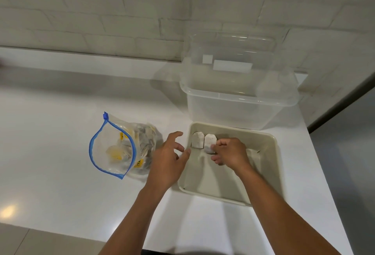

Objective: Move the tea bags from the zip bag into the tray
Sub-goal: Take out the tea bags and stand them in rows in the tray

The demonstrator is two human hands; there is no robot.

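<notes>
White counter (pixel 60 133) holds everything. One beige tray (pixel 269 165) sits near its right edge, and two tea bags stand inside it, side by side against the far wall. The first tea bag (pixel 197 139) stands alone on the left. The second tea bag (pixel 209 142) is just beside it, and the right hand (pixel 229 152) pinches its lower part with curled fingers. The left hand (pixel 169 161) hangs over the tray's left rim with its fingers spread loose, grasping nothing.

One clear zip bag (pixel 121 147) with a blue zipper edge lies on the counter to the left of the tray. Its mouth gapes wide. Many more tea bags with yellow tags are heaped inside; I cannot count them through the crinkly plastic.

One big clear plastic box (pixel 233 108) stands behind the tray, touching or nearly touching it. Its clear lid (pixel 233 52) leans up against the white brick wall (pixel 101 11).
</notes>
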